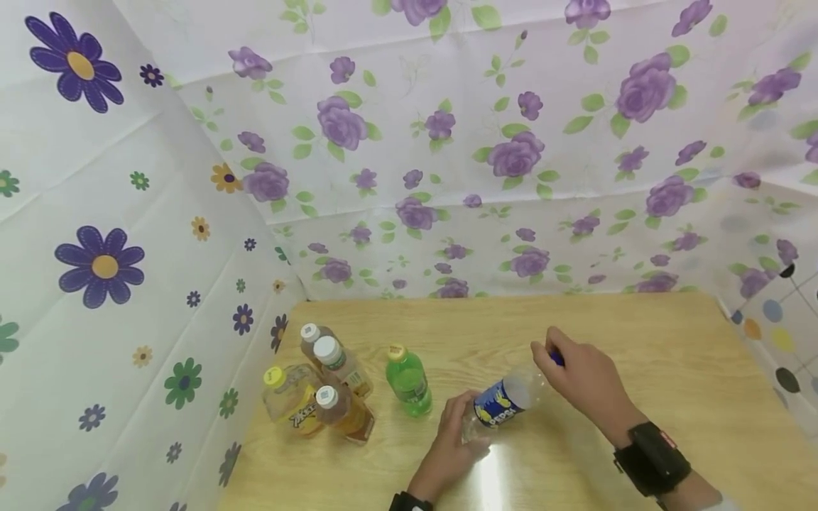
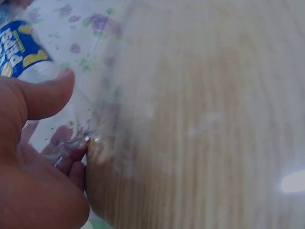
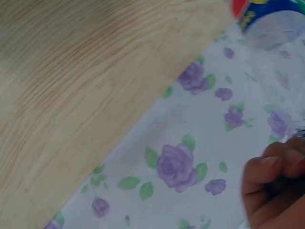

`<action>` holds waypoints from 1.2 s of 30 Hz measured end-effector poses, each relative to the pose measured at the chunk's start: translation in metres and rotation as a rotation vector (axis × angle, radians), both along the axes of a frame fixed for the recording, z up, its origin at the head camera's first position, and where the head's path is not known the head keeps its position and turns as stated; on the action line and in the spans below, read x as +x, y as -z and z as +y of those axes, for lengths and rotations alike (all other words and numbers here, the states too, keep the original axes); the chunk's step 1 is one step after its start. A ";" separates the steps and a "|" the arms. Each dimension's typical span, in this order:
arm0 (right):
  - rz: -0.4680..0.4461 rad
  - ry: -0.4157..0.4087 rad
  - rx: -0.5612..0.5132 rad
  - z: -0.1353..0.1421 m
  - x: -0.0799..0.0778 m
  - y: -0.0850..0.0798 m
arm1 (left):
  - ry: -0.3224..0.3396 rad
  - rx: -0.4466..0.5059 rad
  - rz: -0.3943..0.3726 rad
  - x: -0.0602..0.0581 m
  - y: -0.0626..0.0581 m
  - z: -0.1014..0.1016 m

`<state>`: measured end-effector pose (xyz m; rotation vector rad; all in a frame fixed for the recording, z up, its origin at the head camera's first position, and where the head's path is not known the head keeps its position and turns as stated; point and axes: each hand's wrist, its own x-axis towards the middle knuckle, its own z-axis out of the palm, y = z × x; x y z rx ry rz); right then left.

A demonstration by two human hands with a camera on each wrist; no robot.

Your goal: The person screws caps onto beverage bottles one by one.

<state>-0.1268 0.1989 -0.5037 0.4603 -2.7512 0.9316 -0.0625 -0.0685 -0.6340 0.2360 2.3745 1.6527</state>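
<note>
A clear plastic Pepsi bottle (image 1: 498,404) with a blue and yellow label tilts to the right above the table. My left hand (image 1: 450,447) grips it near its base; in the left wrist view the thumb and curled fingers of that hand (image 2: 40,143) are around the clear lower end. At the bottle's neck, my right hand (image 1: 584,376) has its fingers curled round the blue cap (image 1: 557,357), which is partly hidden. The right wrist view shows the curled fingers of the hand (image 3: 276,181) beside the bottle's clear upper part (image 3: 274,52).
Left of my hands stands a green bottle (image 1: 409,383) with a yellow cap. Farther left, several bottles cluster, including a yellow-capped one (image 1: 290,397) and a brown one (image 1: 348,415). Flowered sheets (image 1: 447,177) hang behind the wooden table (image 1: 639,333) and along its left side.
</note>
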 end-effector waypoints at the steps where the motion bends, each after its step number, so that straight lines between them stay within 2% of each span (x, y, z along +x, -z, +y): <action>1: 0.043 -0.031 -0.004 0.002 0.001 0.003 | 0.010 0.007 -0.007 0.000 0.000 -0.001; 4: 0.207 -0.122 -0.020 0.006 0.004 0.013 | 0.034 0.022 -0.021 0.000 -0.001 -0.003; 6: 0.303 -0.154 -0.034 0.009 0.005 0.018 | 0.042 0.025 -0.025 0.000 0.000 -0.004; 8: 0.371 -0.149 -0.044 0.010 0.006 0.023 | 0.038 0.021 -0.026 0.000 0.000 -0.005; 11: 0.393 -0.103 -0.069 0.010 0.008 0.027 | 0.036 0.011 -0.024 0.000 0.001 -0.006; 19: 0.281 0.049 -0.134 0.009 0.018 0.032 | 0.046 -0.016 -0.004 -0.002 0.002 -0.007; 27: 0.054 0.270 -0.181 0.006 0.029 0.036 | 0.027 -0.082 0.111 0.000 0.003 -0.004; 32: -0.097 0.347 -0.205 0.013 0.028 0.040 | 0.004 -0.096 0.138 0.002 0.003 0.001; 36: -0.191 0.370 -0.195 0.020 0.028 0.045 | -0.008 -0.085 0.127 0.003 0.006 0.006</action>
